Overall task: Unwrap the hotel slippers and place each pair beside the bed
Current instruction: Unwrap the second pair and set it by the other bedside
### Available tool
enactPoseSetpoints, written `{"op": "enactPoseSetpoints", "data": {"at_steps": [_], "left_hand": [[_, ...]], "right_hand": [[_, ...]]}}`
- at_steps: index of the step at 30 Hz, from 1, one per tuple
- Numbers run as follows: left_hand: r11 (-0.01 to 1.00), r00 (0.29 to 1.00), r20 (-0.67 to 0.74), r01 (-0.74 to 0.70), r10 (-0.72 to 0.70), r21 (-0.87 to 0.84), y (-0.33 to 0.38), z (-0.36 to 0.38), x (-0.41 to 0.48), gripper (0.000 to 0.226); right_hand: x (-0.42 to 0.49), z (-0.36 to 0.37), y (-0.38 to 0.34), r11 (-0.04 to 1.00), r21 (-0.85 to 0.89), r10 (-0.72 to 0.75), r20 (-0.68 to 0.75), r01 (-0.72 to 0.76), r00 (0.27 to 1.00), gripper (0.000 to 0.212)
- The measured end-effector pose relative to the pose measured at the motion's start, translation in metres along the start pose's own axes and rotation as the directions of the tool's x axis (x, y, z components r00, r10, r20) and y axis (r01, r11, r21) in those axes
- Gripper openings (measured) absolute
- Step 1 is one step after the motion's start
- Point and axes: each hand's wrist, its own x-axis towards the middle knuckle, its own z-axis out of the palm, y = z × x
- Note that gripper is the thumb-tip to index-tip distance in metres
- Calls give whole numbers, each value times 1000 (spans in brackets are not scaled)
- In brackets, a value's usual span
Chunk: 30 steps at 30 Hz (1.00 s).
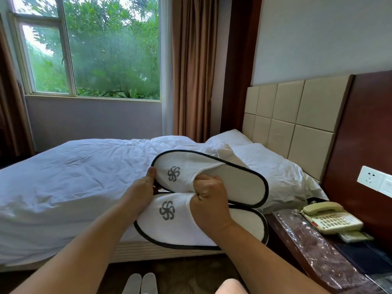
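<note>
The wide bed (74, 177) with rumpled white sheets fills the middle of the room, its beige padded headboard (297, 119) against the right wall. Beside it stands a dark wooden bedside worktop (297, 236) under crinkled clear plastic, carrying a cream push-button telephone (331, 217).

Over the bed's near edge the person holds up a held pair (239, 183) of white terry slippers with dark piping and a grey pinwheel logo, one overlapping the other, toes to the left. I see no wrapper on them, so they look ready to set down. The upper slipper (184, 166) is tilted up off the lower slipper (180, 230), as if the two are being peeled apart or squared up.

On the dark floor at the person's feet, close to the bed frame, lies a second pair (132, 283) of plain white slippers, side by side, which I take to be already placed.

The hands are a little apart, each clamped on the slippers. The left hand (142, 192) pinches the toe rim of the upper slipper, thumb on top, steadying it. The right hand (209, 200) is curled tight over the strap edges of both, bunching the cloth, probably to carry them together.
</note>
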Motion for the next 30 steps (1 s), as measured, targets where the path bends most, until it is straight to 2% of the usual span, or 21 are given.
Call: {"op": "enactPoseSetpoints", "data": {"at_steps": [4, 7, 8, 13, 18, 21, 23, 26, 30], "left_hand": [[995, 994, -71, -91, 89, -38, -1, -6, -4, 68], [990, 988, -106, -121, 114, -67, -3, -12, -8, 66], [989, 989, -101, -119, 110, -85, -4, -15, -9, 66], [987, 997, -44, -69, 63, -144, -13, -38, -18, 70], [988, 995, -96, -43, 29, -149, -20, -65, -26, 64], [987, 982, -187, -25, -5, -158, -28, -85, -24, 63], [984, 970, -239, -11, -32, -176, -36, -100, -20, 65], [975, 948, -303, 27, -95, -221, -49, -120, -8, 65], [962, 947, -263, 118, -184, -247, -75, -136, 21, 49]], "right_hand": [[5, 1, -6, 1000, -12, -23, -21, 22, 1000, 34], [6, 4, -9, 998, 55, 33, 39, -36, 999, 20], [5, 6, -11, 993, 95, 58, 65, -64, 996, 14], [-2, 23, -23, 980, 179, 67, 101, -85, 993, 24], [5, 42, -32, 969, 227, 54, 172, -93, 984, 15], [18, 57, -40, 974, 226, -28, 228, -25, 973, 21], [29, 69, -42, 976, 206, -110, 193, 70, 975, 31], [44, 94, -38, 976, 179, -160, 184, 127, 970, 22], [59, 140, -24, 970, 171, -199, 168, 170, 966, 18]]}}
